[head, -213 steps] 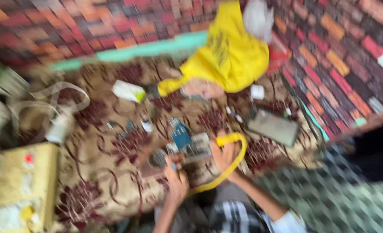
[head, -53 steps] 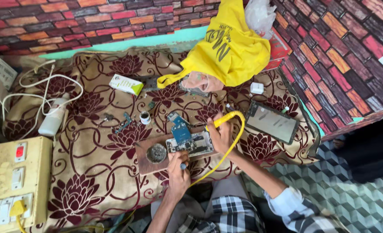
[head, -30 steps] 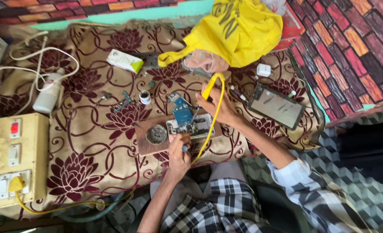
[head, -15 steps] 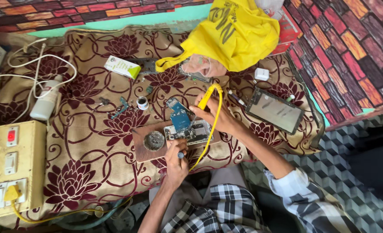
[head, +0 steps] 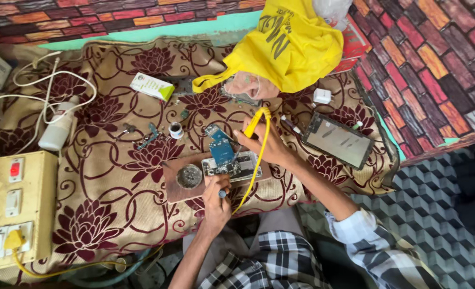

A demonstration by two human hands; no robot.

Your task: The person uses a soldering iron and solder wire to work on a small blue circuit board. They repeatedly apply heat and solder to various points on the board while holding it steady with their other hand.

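My right hand (head: 269,145) grips a yellow soldering iron (head: 254,124), whose yellow cord (head: 253,176) loops down toward my lap. Its tip points at a blue circuit board (head: 221,149) that lies tilted over a phone board (head: 232,167) on a brown wooden block (head: 174,188). My left hand (head: 216,202) rests at the block's near edge and pinches a small thin tool (head: 222,194) beside the phone board. A round metal tin (head: 189,176) sits on the block to the left of the boards.
A phone (head: 338,141) lies screen-up at the right. A yellow bag (head: 288,45) sits at the back. A yellow switch box (head: 13,206), white bottle (head: 57,130) and white cable (head: 42,88) are at the left. A small white-green box (head: 152,86) and small pot (head: 176,129) lie on the floral cloth (head: 98,214).
The view has shifted and steadied. My right hand raised the soldering iron a little toward the blue board's far end; my left hand stayed at the block's near edge.
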